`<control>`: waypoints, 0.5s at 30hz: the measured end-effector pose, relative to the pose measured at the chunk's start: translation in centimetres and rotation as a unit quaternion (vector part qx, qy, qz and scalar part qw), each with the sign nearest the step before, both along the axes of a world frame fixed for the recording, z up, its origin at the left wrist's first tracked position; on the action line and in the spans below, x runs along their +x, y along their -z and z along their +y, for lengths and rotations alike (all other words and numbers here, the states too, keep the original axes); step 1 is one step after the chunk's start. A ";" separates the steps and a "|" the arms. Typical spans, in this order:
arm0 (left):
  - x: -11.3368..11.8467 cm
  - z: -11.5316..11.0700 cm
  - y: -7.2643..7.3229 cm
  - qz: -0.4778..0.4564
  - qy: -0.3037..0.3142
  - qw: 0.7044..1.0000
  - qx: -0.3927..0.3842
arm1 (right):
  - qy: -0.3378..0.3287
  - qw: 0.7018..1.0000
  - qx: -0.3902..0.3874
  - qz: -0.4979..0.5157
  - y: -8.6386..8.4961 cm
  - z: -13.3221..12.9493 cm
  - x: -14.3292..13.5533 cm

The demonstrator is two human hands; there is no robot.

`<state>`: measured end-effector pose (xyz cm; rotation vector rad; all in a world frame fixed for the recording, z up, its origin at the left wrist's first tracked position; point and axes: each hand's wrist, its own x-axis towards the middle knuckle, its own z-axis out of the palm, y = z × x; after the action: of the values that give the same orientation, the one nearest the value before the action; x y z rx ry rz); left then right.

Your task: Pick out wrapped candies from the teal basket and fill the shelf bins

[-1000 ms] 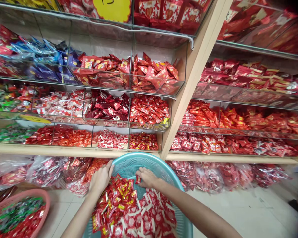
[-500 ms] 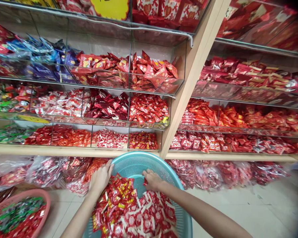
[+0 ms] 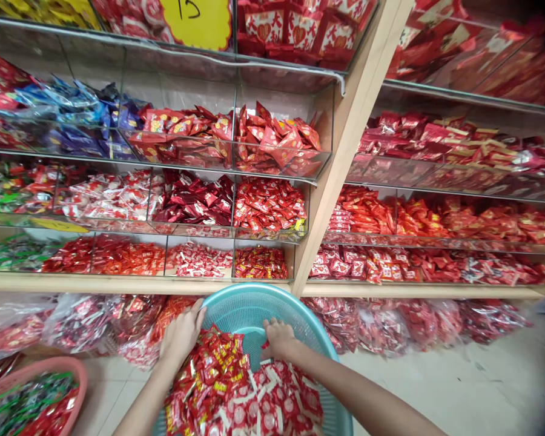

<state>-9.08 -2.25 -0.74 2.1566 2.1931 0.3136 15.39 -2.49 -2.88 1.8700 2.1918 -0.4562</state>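
A round teal plastic basket holds many small wrapped packets: red ones with yellow print on the left, red and white ones toward the front right. My left hand is closed on the basket's left rim, fingertips over the edge. Inside the basket my right hand has its fingers curled at the back edge of the pile, above a bare part of the basket floor. A bit of red wrapper shows under its fingers; whether it is gripped is too small to tell.
Shelves with clear dividers full of wrapped sweets rise behind the basket, split by a slanted wooden post. Filled plastic bags lie under the wooden ledge. A pink basket with green and red packets stands at the lower left.
The shelves appear slightly lower in the view. My right hand stays curled inside the basket, and my left hand remains on the rim.
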 end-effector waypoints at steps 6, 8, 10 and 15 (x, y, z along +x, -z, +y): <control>0.7 1.0 -3.1 -0.036 -0.022 0.997 -0.065 | -0.023 0.994 0.094 0.059 -8.1 1.0 0.3; 1.8 1.8 -4.1 -0.014 -0.039 0.997 -0.069 | -0.039 0.982 0.165 0.082 -11.8 1.6 0.8; 3.1 2.6 -4.4 -0.016 -0.023 0.999 -0.045 | -0.058 0.963 0.246 0.098 -15.2 2.2 1.5; 5.2 3.4 -1.7 0.015 0.018 0.999 0.043 | -0.108 0.881 0.449 0.099 -20.3 4.2 2.9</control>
<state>-3.83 1.13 0.93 2.2560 2.1922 0.3830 18.27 1.73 17.46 1.9328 3.0301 0.5534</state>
